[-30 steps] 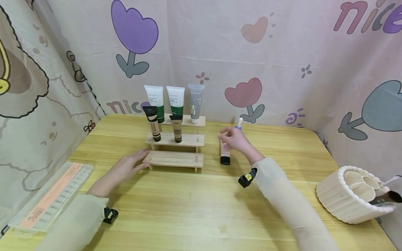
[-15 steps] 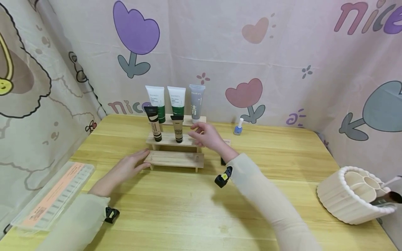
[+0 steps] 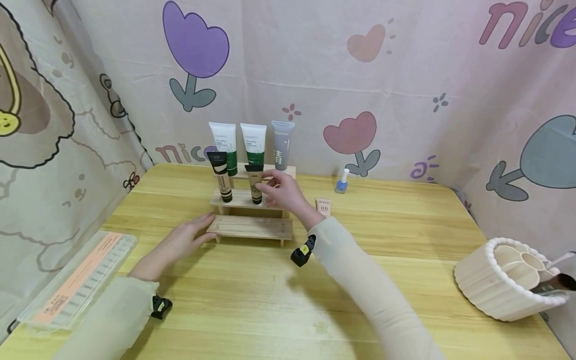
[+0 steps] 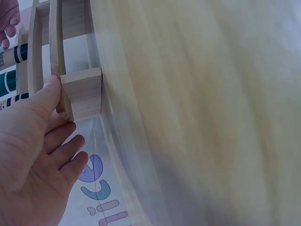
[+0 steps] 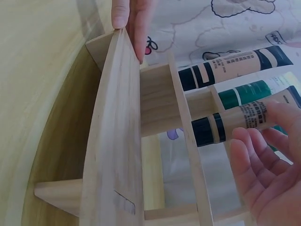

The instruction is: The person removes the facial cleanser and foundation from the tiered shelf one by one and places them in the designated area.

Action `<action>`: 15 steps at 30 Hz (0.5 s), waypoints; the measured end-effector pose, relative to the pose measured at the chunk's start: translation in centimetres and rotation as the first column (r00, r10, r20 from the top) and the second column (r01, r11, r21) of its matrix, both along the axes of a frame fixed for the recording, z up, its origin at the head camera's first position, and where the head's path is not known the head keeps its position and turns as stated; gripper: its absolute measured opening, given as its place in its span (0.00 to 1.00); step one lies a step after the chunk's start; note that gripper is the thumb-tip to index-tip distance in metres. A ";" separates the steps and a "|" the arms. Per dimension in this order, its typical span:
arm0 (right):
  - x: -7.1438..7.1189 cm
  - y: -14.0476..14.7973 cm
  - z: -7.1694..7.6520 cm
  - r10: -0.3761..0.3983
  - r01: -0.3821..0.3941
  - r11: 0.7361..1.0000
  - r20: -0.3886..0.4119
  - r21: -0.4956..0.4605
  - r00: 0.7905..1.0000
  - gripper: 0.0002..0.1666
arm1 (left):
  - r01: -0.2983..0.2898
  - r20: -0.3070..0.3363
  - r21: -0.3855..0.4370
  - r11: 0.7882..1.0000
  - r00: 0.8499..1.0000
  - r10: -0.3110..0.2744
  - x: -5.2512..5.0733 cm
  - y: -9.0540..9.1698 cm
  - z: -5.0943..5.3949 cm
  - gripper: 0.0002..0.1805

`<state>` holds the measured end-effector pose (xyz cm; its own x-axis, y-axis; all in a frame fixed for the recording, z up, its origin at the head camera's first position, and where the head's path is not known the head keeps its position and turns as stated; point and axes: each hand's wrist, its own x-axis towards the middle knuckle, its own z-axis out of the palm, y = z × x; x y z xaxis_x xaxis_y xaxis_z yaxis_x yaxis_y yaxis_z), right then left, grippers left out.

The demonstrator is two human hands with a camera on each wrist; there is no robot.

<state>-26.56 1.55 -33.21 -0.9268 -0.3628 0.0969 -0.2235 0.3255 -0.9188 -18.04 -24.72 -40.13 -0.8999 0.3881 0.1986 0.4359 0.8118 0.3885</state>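
A three-step wooden display rack (image 3: 250,228) stands on the table. My left hand (image 3: 186,239) holds the left end of its lowest step, the thumb (image 4: 51,89) on the edge. On the middle step, a small tan cosmetic tube (image 3: 255,182) with black ends stands upright on its cap. My right hand (image 3: 288,192) pinches this tube from the right; in the right wrist view the thumb lies across it and the other fingers curl below. A black-topped beige tube (image 3: 221,179) leans slightly beside it. Two white-and-green tubes (image 3: 253,140) and a grey-blue tube (image 3: 282,142) stand on the top step.
Right of the rack lies a pink BB cream tube (image 3: 323,206), partly hidden by my right arm. Behind it stands a blue nail polish bottle (image 3: 341,182). A cream brush holder (image 3: 499,285) is at the right, a clear flat case (image 3: 81,280) at the left.
My right hand has moved left from above the pink tube to the tan tube on the middle step. The pink tube stays lying on the table. My left hand keeps its place.
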 end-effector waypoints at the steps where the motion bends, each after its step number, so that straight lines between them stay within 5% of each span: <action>1: 0.0 -0.1 0.0 -0.004 0.004 1.000 0.002 0.001 1.000 0.20 | 0.000 -0.001 0.000 1.000 1.000 0.000 0.0 0.0 0.0 0.30; 15: 0.2 0.4 -0.2 -0.025 0.024 1.000 -0.001 -0.018 1.000 0.16 | -0.001 -0.007 0.003 1.000 1.000 0.001 0.0 -0.1 0.0 0.30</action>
<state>-26.34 1.97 -33.44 -0.9353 -0.3382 0.1041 -0.2166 0.3145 -0.9242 -18.08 -24.78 -40.16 -0.8989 0.3866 0.2061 0.4378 0.8113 0.3874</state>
